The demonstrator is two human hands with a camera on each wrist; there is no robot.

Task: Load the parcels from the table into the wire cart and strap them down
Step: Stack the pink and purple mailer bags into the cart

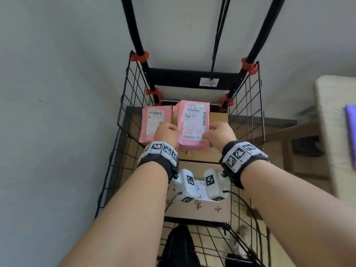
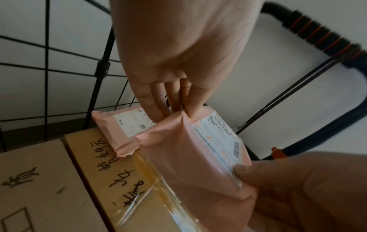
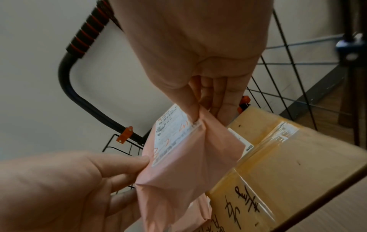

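A pink parcel (image 1: 192, 124) with a white label is held just above the cardboard boxes (image 1: 198, 209) in the black wire cart (image 1: 127, 116). My left hand (image 1: 167, 132) pinches its near left edge, and my right hand (image 1: 217, 133) pinches its near right edge. In the left wrist view the left fingers (image 2: 190, 103) pinch a corner of that parcel (image 2: 178, 149); in the right wrist view the right fingers (image 3: 190, 102) pinch the opposite corner of it (image 3: 188, 157). A second pink parcel (image 1: 154, 122) lies flat on a box to the left. A black strap (image 1: 217, 35) hangs from the cart handle.
The cart stands against a grey wall, its handle posts (image 1: 134, 26) rising at the back. A light table (image 1: 335, 122) with a purple item (image 1: 350, 132) stands at the right. My shoes (image 1: 179, 245) show below the cart's near mesh flap.
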